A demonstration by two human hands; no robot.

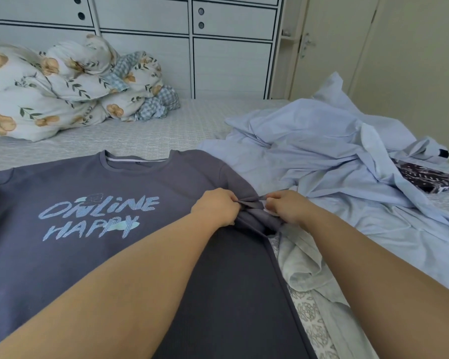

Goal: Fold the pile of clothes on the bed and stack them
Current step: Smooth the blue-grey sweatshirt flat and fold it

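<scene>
2 forearms reach over a grey T-shirt (94, 255) lying face up on the bed (151, 133).
The shirt's right edge runs just beside a crumpled pale blue pile of clothes (322, 156); bare patterned sheet lies beyond its collar. A floral duvet (49, 86) is heaped beyond the shirt to the left, against white cabinets (145, 47). The left hand (216, 206) and right hand (287, 206), fingers curled, each pinch the bunched right sleeve at the shirt's right shoulder, knuckles facing.
</scene>
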